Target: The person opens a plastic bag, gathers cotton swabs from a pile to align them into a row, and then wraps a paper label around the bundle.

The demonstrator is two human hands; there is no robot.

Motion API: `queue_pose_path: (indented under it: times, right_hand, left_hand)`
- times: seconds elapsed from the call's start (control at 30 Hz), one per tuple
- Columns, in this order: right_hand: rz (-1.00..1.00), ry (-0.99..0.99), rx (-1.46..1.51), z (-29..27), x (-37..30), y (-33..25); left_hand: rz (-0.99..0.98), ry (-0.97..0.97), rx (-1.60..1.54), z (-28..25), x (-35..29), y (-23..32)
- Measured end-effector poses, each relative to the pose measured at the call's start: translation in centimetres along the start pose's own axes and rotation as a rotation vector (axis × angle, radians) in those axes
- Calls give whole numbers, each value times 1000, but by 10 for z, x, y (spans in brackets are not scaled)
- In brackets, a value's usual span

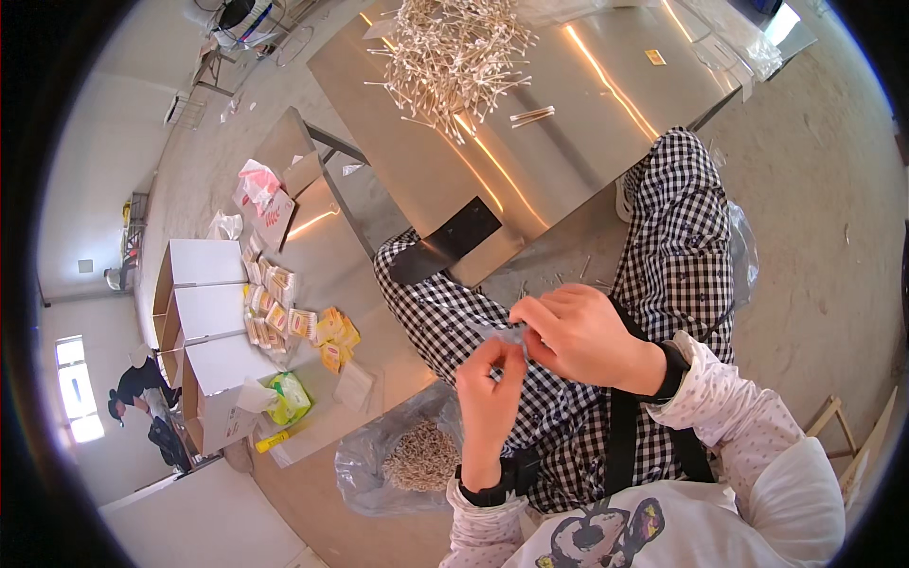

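Head cam: L hand [490, 386] & R hand [589, 339] pinched on clr plastic [509, 334] (thin pc).

Left hand [490, 398] and right hand [592, 339] sit close, fingers [549, 309] pinched.

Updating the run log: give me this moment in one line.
left hand: pinching film | right hand: pinching same film | swabs: heaped on table, small bunch apart | bag: swabs inside

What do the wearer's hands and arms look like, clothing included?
The left hand and right hand are ungloved. A black left band and right band circle the wrists. The left sleeve and right sleeve are whitish, with small dark dots.
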State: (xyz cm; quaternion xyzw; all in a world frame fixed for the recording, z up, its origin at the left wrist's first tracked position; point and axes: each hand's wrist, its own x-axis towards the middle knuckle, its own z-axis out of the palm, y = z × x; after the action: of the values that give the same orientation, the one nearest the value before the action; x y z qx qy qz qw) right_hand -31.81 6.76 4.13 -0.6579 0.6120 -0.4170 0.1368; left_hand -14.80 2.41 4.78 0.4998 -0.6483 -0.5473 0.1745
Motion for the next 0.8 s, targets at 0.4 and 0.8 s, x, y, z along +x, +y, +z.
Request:
queue_pose_path:
  times: [0.4,0.8]
  right_hand:
    - [272,-175,171,-3,-6,8]
    - [393,-559,753,-23,-6,4]
  left_hand:
    - [333,-26,225,-2,-6,16]
    - [426,-25,502,0,-25,24]
